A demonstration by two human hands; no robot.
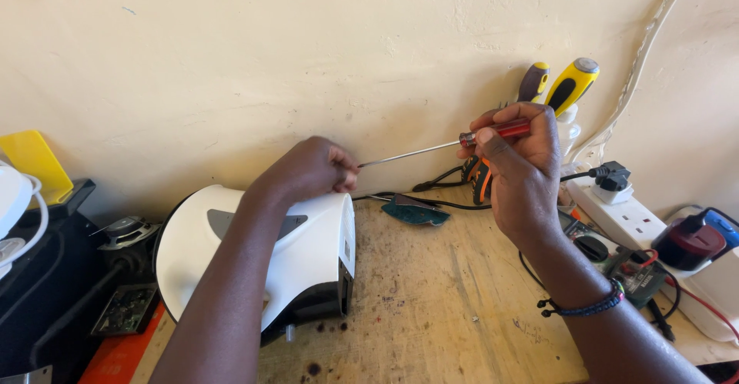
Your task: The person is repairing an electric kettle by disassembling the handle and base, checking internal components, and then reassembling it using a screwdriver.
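Observation:
My right hand [523, 172] grips a screwdriver [462, 142] by its red handle, the thin metal shaft pointing left. My left hand [312, 168] pinches at the tip of that shaft with closed fingers; whether something small sits between them I cannot tell. Under my left forearm lies a white appliance housing [308, 249] with a grey inlay and a dark open end, resting on the wooden bench [439, 307].
Two yellow-and-black screwdrivers [570, 84] stand in a holder by the wall. A white power strip [627, 215] with plugs, a multimeter [635, 272] and a dark red jar [689, 242] sit at right. Black equipment [38, 276], a speaker cone [123, 230] and a circuit board [123, 307] are at left.

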